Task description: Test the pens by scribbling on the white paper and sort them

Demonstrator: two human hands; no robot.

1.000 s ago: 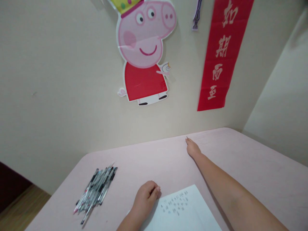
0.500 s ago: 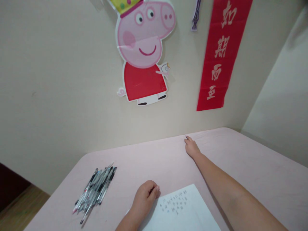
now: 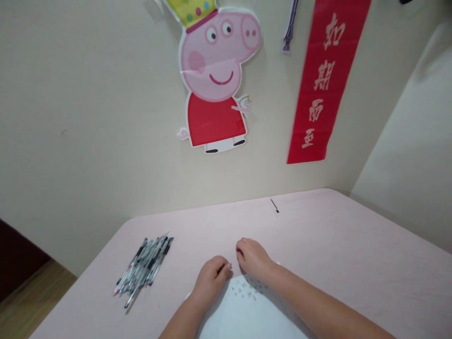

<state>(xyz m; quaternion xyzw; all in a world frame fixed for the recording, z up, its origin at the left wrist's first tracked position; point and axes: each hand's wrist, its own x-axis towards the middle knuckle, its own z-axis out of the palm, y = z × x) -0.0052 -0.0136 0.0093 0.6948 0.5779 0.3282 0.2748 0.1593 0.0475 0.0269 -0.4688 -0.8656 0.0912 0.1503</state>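
Note:
My left hand (image 3: 213, 278) rests at the upper left edge of a white sheet of paper (image 3: 243, 318), its fingers curled in and nothing showing between them. Close by on the right, my right hand (image 3: 253, 256) hovers or rests over the paper's top edge; I cannot tell which. Its fingers are bent inward, with no object visible in them. Small handwritten marks (image 3: 243, 289) cover the upper part of the sheet, partly hidden by the right wrist. A single thin dark pen (image 3: 274, 205) lies apart at the table's far edge.
A heap of several pens (image 3: 144, 268) lies on the left side of the pink-covered table (image 3: 197, 230). Behind the table stands a wall with a cartoon pig cutout (image 3: 217, 117) and a red banner (image 3: 318, 89). Wooden floor (image 3: 38, 292) shows at lower left.
My right hand has let go of the pen at the far table edge and come back towards me, beside my left hand. The left hand stays at the paper. The view has shifted slightly.

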